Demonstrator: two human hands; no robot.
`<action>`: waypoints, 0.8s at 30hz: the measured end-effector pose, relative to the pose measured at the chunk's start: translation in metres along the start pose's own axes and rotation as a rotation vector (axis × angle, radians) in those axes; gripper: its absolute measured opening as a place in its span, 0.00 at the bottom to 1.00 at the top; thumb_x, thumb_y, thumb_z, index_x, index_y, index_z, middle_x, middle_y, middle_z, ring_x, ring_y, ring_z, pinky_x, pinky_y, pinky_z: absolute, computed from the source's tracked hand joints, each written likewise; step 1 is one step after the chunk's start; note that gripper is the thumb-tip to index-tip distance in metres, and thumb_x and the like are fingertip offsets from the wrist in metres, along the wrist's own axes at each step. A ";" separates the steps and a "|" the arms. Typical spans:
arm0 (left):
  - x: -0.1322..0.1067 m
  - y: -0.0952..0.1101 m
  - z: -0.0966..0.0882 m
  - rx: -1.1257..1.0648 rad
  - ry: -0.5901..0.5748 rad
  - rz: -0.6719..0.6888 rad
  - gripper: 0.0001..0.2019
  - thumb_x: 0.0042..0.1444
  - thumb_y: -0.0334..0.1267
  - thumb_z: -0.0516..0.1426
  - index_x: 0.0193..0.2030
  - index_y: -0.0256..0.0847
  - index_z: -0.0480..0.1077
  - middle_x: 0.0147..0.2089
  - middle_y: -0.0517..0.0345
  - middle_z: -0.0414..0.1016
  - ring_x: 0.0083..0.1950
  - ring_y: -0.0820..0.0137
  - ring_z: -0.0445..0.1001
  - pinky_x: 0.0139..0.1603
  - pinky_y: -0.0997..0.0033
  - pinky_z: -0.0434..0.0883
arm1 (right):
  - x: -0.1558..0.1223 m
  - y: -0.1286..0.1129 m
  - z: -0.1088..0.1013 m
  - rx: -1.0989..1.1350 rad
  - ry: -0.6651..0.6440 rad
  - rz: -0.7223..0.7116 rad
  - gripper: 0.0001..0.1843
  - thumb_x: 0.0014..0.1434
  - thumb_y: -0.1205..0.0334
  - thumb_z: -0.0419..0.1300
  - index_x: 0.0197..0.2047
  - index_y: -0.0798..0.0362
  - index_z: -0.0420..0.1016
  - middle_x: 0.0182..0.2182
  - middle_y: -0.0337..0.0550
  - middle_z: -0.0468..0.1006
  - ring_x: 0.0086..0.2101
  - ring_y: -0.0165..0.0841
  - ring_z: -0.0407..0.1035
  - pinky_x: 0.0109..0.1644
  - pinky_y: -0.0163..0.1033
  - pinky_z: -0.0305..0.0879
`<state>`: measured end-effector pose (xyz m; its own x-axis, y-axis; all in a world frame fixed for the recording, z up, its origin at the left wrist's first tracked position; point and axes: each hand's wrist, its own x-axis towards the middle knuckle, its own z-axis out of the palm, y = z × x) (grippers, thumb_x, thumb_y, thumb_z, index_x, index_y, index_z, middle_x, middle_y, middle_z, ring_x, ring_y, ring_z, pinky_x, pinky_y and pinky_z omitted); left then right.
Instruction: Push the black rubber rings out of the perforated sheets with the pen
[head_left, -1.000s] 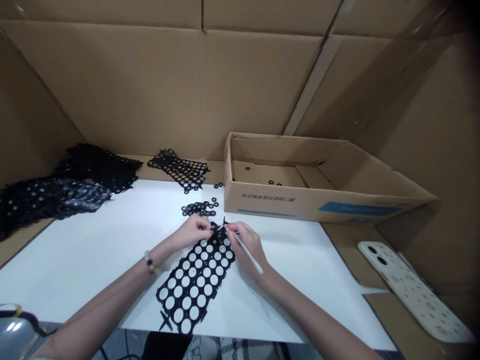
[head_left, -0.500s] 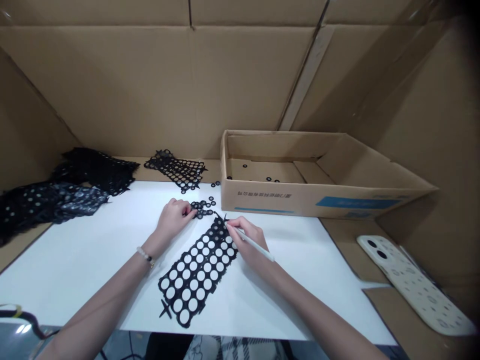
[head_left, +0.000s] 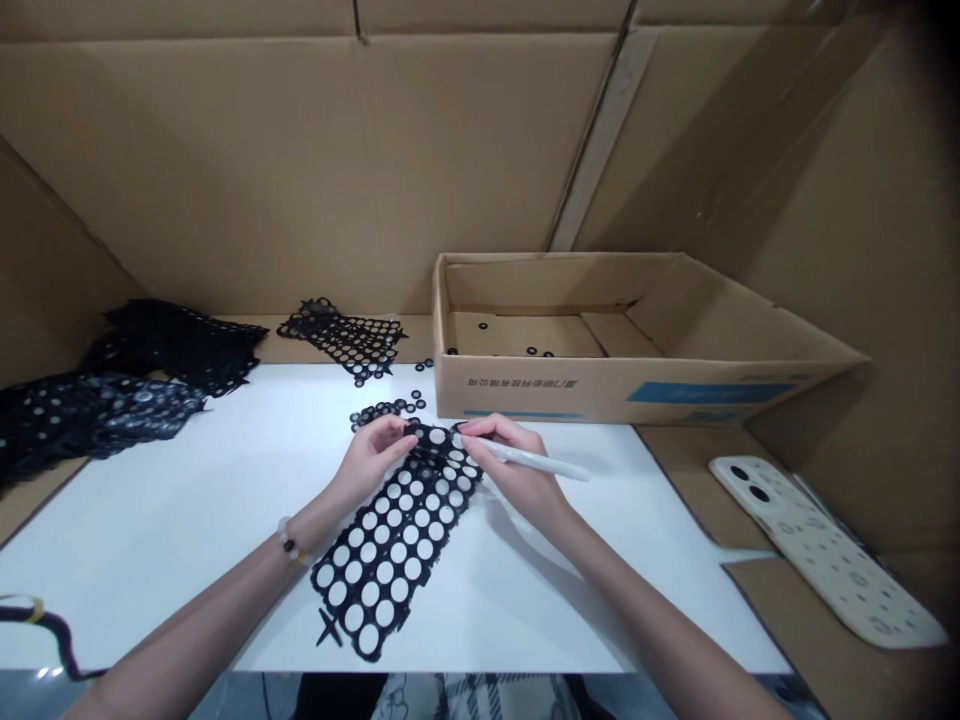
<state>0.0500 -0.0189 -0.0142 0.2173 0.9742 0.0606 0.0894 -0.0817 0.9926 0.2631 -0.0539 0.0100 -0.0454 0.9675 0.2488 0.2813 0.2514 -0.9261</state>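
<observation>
Head view | my left hand point(head_left: 371, 462) on the end of black perforated sheet point(head_left: 394, 540), grip unclear | my right hand point(head_left: 517, 472) clenching white pen point(head_left: 536, 461), tip at sheet | sheet just in front of cardboard box point(head_left: 570, 392)

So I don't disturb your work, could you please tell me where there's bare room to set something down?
Bare tabletop lies between the right forearm and the cardboard box. Crowded around the black perforated sheet and loose black rings.

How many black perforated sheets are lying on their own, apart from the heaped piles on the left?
2: one sheet on the white board, touched by the left hand and right hand; another sheet beyond it on brown cardboard. Others may hide in the piles.
</observation>
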 end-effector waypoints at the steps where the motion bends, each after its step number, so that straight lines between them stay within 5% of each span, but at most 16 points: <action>1: -0.002 0.001 0.002 -0.031 0.013 -0.024 0.14 0.50 0.47 0.62 0.33 0.39 0.68 0.34 0.58 0.74 0.37 0.69 0.72 0.42 0.69 0.69 | 0.000 -0.002 -0.002 -0.013 0.026 -0.020 0.06 0.58 0.58 0.61 0.33 0.51 0.76 0.34 0.42 0.81 0.35 0.36 0.75 0.39 0.39 0.69; 6: -0.007 0.006 0.006 -0.090 -0.060 -0.137 0.14 0.51 0.47 0.63 0.37 0.38 0.72 0.34 0.57 0.76 0.37 0.68 0.74 0.40 0.70 0.70 | -0.004 -0.013 -0.001 -0.033 0.056 -0.102 0.04 0.56 0.60 0.63 0.35 0.50 0.78 0.33 0.43 0.81 0.33 0.36 0.75 0.37 0.40 0.71; 13: -0.015 0.006 0.008 0.030 -0.076 -0.067 0.11 0.54 0.45 0.61 0.31 0.38 0.74 0.31 0.58 0.77 0.35 0.68 0.73 0.38 0.71 0.69 | -0.010 -0.011 0.006 -0.034 0.061 -0.218 0.03 0.57 0.63 0.63 0.31 0.49 0.78 0.32 0.43 0.81 0.34 0.37 0.76 0.41 0.43 0.73; 24: -0.020 0.010 0.012 0.092 -0.026 -0.035 0.09 0.54 0.43 0.61 0.33 0.39 0.76 0.34 0.57 0.78 0.36 0.67 0.72 0.40 0.70 0.69 | -0.011 -0.013 0.009 -0.060 0.040 -0.152 0.04 0.57 0.65 0.63 0.31 0.49 0.79 0.30 0.42 0.81 0.32 0.36 0.75 0.37 0.40 0.72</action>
<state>0.0583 -0.0418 -0.0069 0.2370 0.9713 0.0219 0.1859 -0.0674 0.9803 0.2511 -0.0676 0.0171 -0.0543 0.9163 0.3967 0.3305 0.3914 -0.8588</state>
